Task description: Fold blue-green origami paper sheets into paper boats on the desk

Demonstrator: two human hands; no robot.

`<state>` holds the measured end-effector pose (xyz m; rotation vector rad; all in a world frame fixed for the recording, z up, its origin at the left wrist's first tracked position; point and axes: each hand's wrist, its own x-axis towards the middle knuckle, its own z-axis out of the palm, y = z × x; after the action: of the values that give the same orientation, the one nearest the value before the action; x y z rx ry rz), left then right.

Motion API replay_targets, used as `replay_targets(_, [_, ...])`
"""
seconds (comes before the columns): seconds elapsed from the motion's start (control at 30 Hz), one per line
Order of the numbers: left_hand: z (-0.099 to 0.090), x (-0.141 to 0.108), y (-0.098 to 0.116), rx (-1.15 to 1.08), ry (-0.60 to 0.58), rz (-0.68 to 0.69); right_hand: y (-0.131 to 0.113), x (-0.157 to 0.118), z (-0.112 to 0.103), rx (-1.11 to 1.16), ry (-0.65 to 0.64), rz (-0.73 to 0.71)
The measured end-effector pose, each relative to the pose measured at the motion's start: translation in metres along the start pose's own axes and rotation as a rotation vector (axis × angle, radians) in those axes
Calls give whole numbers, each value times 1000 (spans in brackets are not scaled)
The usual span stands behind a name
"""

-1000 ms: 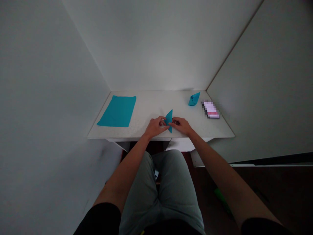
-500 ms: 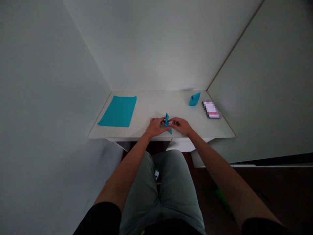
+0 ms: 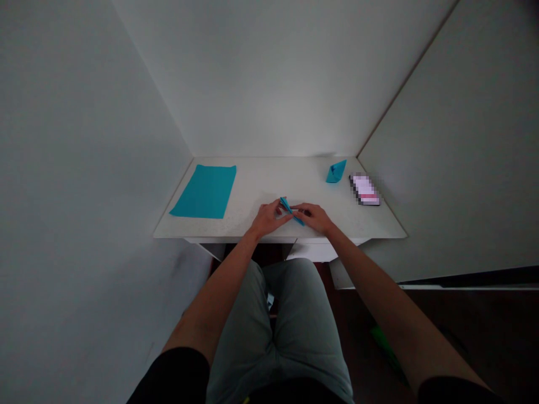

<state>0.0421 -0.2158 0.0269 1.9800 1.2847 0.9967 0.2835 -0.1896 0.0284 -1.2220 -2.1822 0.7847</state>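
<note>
While the left hand (image 3: 266,220) and right hand (image 3: 314,218) pinch a folded teal paper strip (image 3: 291,211), one teal paper boat (image 3: 336,171) stands finished, a flat teal sheet (image 3: 204,192) unfolded.

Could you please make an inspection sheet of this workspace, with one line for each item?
Surface: white desk, with objects lying on it.
Job's things: narrow folded teal paper, held near the desk's front edge.
Clutter: flat teal paper sheet at left; small teal paper boat at back right; pixelated rectangular object at right.
Hands: left hand and right hand both hold the folded paper.
Cables: nothing seen.
Surroundings: pale walls on three sides; green object on the dark floor.
</note>
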Motion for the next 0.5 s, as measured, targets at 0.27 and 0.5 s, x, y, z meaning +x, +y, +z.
replay_targets(0.27, [5,3,-10,-100,35,-1,2,1,1,-14,-10,9])
replay_targets(0.5, [4,3,-7,-71,30,-28,1,0,1,-28,-17,-21])
